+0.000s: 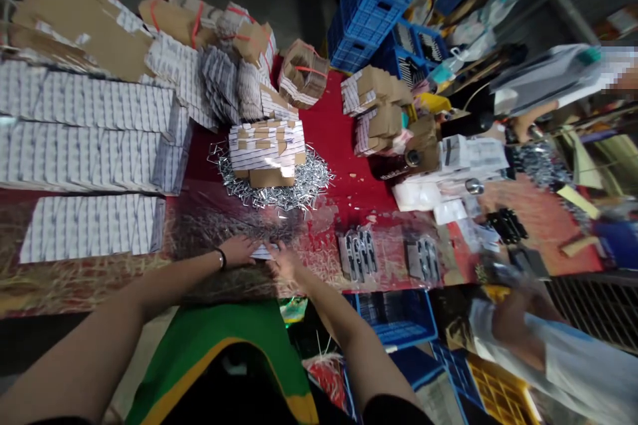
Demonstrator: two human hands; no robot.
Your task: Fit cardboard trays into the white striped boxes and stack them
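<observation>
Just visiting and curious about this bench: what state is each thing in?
Striped cardboard piece: between left hand and right hand; folding unclear.
White cartons: lined up in rows.
Metal pieces: loose, heaped.
Striped cardboard flats: atop the heap.
Cardboard bundle: strapped in red.
Blue crates: stacked.

Stacked blue crates stand beyond the counter's far edge; open blue bin sits below near edge.

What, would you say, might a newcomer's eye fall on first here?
Probably the long rows of white cartons on the left of the red table, then the shiny heap of metal pieces near the middle, with striped cardboard on top. Nearer, the left hand and right hand meet at a small white piece.
</observation>
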